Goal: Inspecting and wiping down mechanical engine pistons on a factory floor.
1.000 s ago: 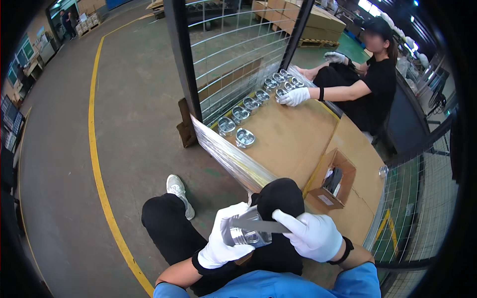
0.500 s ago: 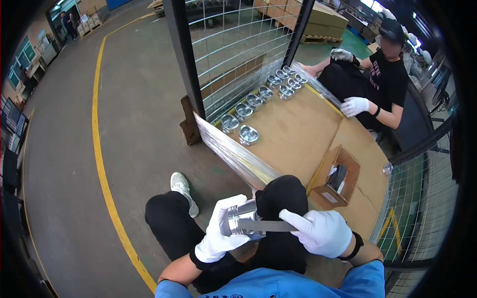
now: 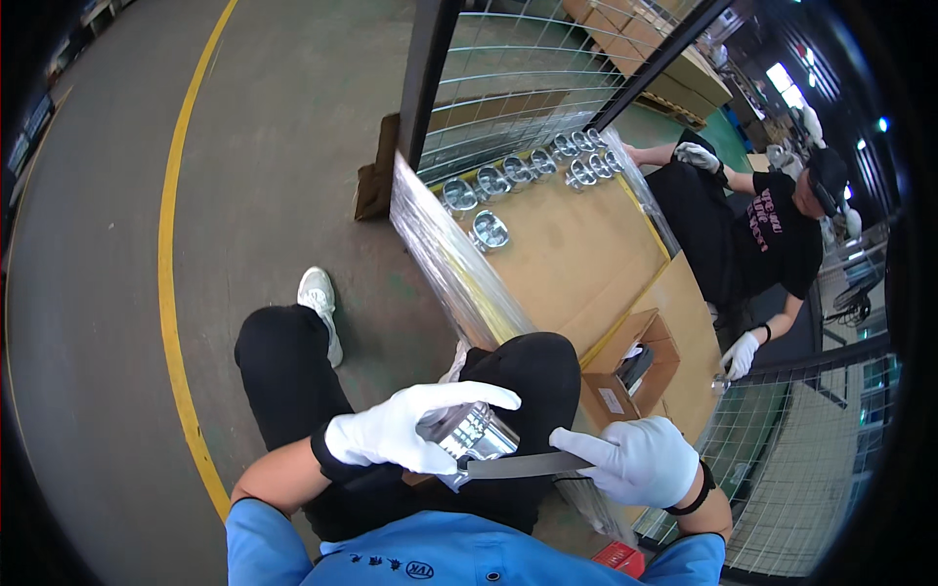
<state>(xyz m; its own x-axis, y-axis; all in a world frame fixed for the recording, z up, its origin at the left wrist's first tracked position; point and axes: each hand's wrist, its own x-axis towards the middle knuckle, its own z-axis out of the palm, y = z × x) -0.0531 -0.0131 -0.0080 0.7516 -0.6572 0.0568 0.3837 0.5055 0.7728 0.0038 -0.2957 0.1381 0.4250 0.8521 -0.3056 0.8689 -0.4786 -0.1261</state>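
Observation:
My left hand (image 3: 391, 430), in a white glove, grips a shiny silver piston (image 3: 489, 432) above my lap, thumb and fingers on either side of it. The piston lies tilted on its side, its grooved end showing. My right hand (image 3: 640, 464), also gloved, is closed on a flat grey file (image 3: 523, 467). The file points left, its tip against or just over the piston's lower edge; actual contact I cannot tell. The file's handle end is hidden in my fist.
A cardboard-covered pallet (image 3: 576, 264) with plastic-wrapped sides bears several pistons (image 3: 490, 231) near its far left edge. An open cardboard box (image 3: 608, 400) holds dark items. Mesh fencing (image 3: 528, 59) encloses it. A co-worker's gloved hand (image 3: 740, 355) touches a small shiny part (image 3: 721, 382). A red box (image 3: 620, 559) sits near my right elbow.
My view has swung right. The piston has turned in my left hand, and the file now lies at its lower edge. The co-worker's lower hand has moved to the shiny part.

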